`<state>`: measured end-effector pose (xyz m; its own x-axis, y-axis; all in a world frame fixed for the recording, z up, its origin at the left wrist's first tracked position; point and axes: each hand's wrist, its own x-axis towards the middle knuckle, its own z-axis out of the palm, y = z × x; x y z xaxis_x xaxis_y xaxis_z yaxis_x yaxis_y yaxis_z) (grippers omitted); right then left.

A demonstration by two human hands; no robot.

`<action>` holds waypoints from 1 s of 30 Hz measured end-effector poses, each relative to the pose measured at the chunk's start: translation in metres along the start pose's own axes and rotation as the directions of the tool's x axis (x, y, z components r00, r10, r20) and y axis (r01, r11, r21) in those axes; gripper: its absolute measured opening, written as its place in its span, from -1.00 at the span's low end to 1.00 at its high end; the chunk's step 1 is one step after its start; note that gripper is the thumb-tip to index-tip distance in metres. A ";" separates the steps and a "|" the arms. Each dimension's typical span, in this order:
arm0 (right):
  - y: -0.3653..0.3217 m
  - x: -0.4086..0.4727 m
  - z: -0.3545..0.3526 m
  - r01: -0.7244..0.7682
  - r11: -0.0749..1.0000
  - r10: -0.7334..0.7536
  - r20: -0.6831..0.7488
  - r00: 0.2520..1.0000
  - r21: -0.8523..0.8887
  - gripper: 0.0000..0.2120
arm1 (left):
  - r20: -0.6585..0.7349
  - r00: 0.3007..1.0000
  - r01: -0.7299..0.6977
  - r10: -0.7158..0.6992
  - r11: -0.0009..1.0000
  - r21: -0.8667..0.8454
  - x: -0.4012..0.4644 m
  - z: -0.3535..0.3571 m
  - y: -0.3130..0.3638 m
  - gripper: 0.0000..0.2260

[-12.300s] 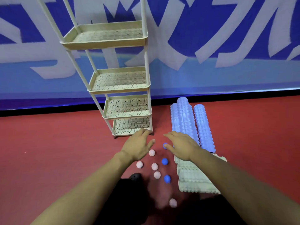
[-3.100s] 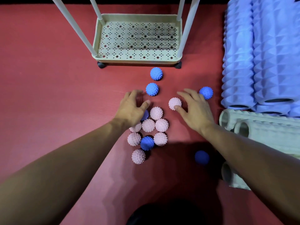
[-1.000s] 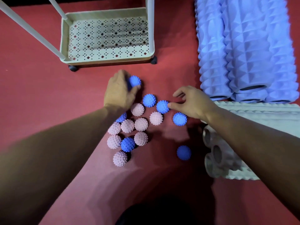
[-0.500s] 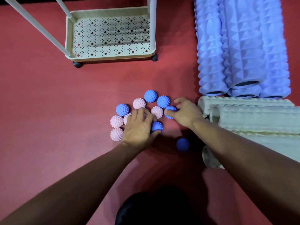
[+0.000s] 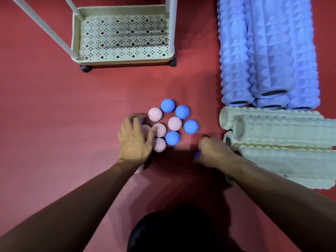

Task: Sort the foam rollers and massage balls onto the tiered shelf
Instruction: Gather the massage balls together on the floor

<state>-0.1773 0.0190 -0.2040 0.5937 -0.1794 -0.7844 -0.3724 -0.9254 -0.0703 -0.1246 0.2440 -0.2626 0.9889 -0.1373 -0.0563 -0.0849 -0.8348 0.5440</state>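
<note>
A bunch of bumpy balls sits on the red floor [image 5: 54, 110], close together in the middle. Four blue balls [image 5: 168, 105] lie at the 12 and 3 o'clock side of the bunch, and pink balls [image 5: 175, 123] fill the rest. The left hand [image 5: 135, 140] rests on the pink ones at 9 o'clock with its fingers spread out. The right hand [image 5: 211, 153] is curled around one more blue ball [image 5: 196, 155], at 4 o'clock from the bunch. The shelf [image 5: 123, 60] stands at 11 o'clock, its bottom tray bare. Blue rollers [image 5: 265, 51] lie at 2 o'clock. Cream rollers [image 5: 283, 131] lie at 3 o'clock, just beside the right hand.
</note>
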 end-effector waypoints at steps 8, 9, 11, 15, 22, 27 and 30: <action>-0.019 0.011 0.008 0.105 0.903 0.035 -0.315 0.949 0.417 -0.48 | 0.015 0.883 0.464 -0.470 0.865 -0.190 -0.003 -0.004 -0.017 -0.36; -0.021 0.011 0.011 0.129 0.894 0.031 -0.346 0.938 0.430 -0.47 | 0.037 0.893 0.447 -0.449 0.872 -0.199 -0.007 -0.002 -0.020 -0.30; -0.023 0.012 0.015 0.149 0.874 0.042 -0.378 0.925 0.462 -0.46 | 0.082 0.921 0.389 -0.381 0.888 -0.245 -0.013 0.004 -0.021 -0.25; -0.023 0.014 0.020 0.193 0.844 0.060 -0.447 0.892 0.500 -0.44 | 0.074 0.938 0.344 -0.339 0.882 -0.323 -0.014 0.010 -0.017 -0.41; -0.017 0.023 0.009 0.187 0.825 0.093 -0.454 0.886 0.533 -0.23 | -0.069 0.971 0.222 -0.229 0.970 -0.100 0.021 -0.003 -0.026 -0.31; -0.026 0.042 0.014 0.172 0.823 0.113 -0.453 0.884 0.541 -0.31 | 0.136 0.973 0.211 -0.187 0.959 -0.191 0.073 -0.010 -0.026 -0.37; -0.034 0.052 0.018 0.134 0.789 0.166 -0.417 0.894 0.600 -0.39 | 0.218 0.948 0.266 -0.233 0.954 -0.138 0.088 -0.008 -0.027 -0.55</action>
<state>-0.1465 0.0475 -0.2538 0.7664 -0.4530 -0.4554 -0.6422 -0.5539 -0.5299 -0.0338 0.2588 -0.2754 0.9304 -0.0519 -0.3628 0.1992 -0.7595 0.6193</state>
